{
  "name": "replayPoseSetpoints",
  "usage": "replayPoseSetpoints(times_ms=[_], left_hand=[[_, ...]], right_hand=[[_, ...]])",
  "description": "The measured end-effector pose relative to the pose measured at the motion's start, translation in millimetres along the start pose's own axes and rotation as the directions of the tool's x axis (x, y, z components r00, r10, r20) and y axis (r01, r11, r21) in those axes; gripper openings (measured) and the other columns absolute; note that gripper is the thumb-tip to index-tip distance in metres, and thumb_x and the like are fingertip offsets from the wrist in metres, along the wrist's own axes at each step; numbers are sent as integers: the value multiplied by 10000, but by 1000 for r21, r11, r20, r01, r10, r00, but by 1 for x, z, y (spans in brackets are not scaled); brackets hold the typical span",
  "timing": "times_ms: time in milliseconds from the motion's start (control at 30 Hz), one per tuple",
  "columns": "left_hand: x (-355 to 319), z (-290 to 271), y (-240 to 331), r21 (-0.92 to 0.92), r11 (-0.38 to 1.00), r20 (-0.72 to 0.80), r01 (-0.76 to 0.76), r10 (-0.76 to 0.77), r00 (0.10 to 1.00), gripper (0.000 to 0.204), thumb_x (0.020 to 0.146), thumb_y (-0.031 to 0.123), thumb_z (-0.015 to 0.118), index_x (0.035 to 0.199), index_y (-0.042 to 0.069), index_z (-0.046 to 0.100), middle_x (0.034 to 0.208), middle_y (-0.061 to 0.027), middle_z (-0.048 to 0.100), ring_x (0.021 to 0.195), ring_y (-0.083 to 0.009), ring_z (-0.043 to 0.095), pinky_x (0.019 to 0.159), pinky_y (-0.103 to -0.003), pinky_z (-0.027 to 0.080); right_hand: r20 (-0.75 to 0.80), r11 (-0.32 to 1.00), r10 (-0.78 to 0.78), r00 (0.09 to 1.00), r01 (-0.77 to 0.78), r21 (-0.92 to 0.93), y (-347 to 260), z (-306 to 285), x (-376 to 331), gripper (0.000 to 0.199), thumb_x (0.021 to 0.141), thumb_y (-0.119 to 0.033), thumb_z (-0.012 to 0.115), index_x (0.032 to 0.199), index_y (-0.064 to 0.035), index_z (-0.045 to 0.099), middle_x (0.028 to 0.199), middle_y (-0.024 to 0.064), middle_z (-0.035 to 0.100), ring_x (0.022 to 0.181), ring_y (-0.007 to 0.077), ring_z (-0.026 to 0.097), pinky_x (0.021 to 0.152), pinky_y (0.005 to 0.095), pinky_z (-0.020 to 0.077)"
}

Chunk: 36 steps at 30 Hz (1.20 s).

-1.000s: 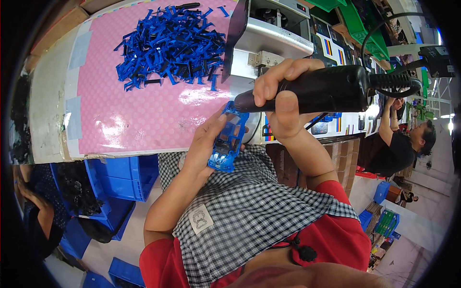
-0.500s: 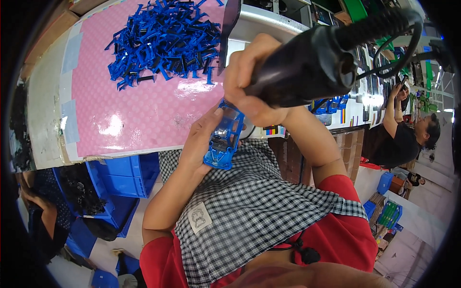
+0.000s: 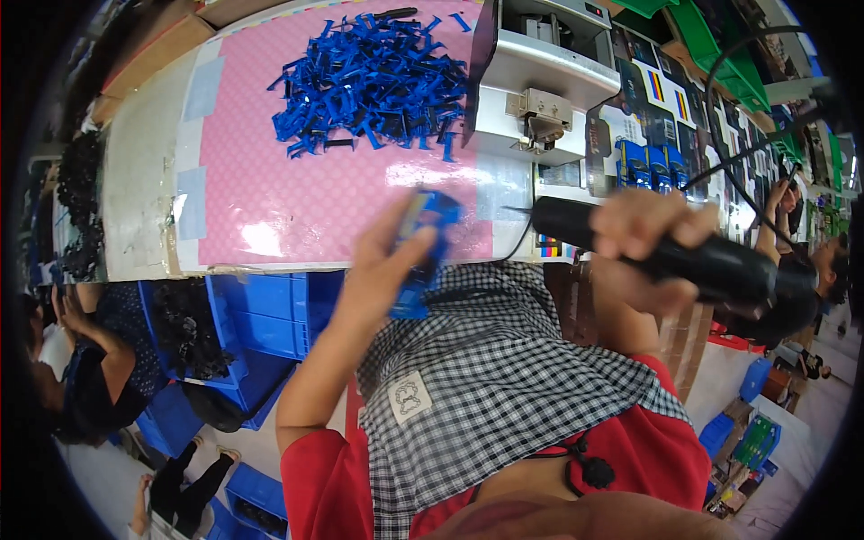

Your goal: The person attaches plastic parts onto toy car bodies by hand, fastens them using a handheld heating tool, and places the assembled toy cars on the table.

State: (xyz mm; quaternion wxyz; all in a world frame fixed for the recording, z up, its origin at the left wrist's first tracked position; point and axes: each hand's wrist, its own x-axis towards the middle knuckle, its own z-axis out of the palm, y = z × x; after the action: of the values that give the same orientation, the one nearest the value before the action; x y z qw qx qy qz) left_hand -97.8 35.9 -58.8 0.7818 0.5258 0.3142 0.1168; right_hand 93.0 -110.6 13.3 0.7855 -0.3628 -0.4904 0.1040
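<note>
I see, from far away, the left hand [image 3: 378, 265], its fingers closed around a blue plastic part [image 3: 441, 218], near the middle of the picture. The right hand [image 3: 652, 238], right of the middle, has its fingers wrapped around a black tool [image 3: 715, 267] that points left, apart from the blue part. Up top, a pile of small blue pieces [image 3: 373, 90] lies on a pink mat [image 3: 333, 193], beside a silver machine [image 3: 551, 58].

Pink-covered workbench [image 3: 324, 202], bright glare [image 3: 261, 237]; pale floor [image 3: 256, 441]
</note>
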Motion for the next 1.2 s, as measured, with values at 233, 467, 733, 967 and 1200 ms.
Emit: replayPoseSetpoints(times_ms=[233, 467, 733, 967, 1200], left_hand=[[35, -204, 74, 994, 93, -42, -58, 809, 587, 530, 821, 55, 628, 1322, 34, 457, 1283, -174, 525, 1185, -308, 505, 992, -363, 388], [59, -222, 116, 817, -123, -302, 563, 741, 600, 552, 839, 166, 658, 1324, 16, 441, 1330, -182, 479, 1238, -343, 440, 1000, -444, 363], [69, 145, 90, 419, 154, 815, -895, 371, 446, 581, 684, -56, 663, 1235, 53, 512, 1262, -118, 538, 1177, -303, 492, 1006, -393, 374], [121, 249, 42, 155, -208, 977, -966, 174, 120, 395, 809, 84, 527, 1202, 69, 491, 1274, -95, 484, 1250, -301, 406, 1027, -473, 349], [118, 245, 44, 310, -363, 949, -879, 166, 267, 464, 731, 168, 650, 1157, 66, 495, 1041, -107, 487, 1062, -282, 479, 941, -399, 386]], right_hand=[[-49, 691, -167, 985, 81, -718, -39, -87, -18, 311, 809, -46, 632, 997, -54, 384, 748, 113, 510, 586, 168, 508, 554, 295, 470], [-334, 705, -280, 900, -44, -708, -67, -114, -42, 371, 766, 17, 651, 1013, -41, 381, 768, 98, 535, 626, 151, 537, 594, 275, 465], [-362, 719, -333, 871, -14, -695, -74, -115, -37, 450, 721, 48, 698, 1042, -35, 392, 783, 88, 571, 623, 115, 562, 592, 237, 466], [-311, 721, -326, 893, 22, -693, -83, -112, -31, 486, 731, 40, 694, 1066, -44, 351, 819, 90, 555, 705, 118, 577, 668, 239, 475], [-398, 755, -315, 862, -27, -655, -91, -114, -33, 472, 727, 39, 696, 1043, -59, 358, 820, 88, 559, 699, 124, 565, 633, 237, 475]])
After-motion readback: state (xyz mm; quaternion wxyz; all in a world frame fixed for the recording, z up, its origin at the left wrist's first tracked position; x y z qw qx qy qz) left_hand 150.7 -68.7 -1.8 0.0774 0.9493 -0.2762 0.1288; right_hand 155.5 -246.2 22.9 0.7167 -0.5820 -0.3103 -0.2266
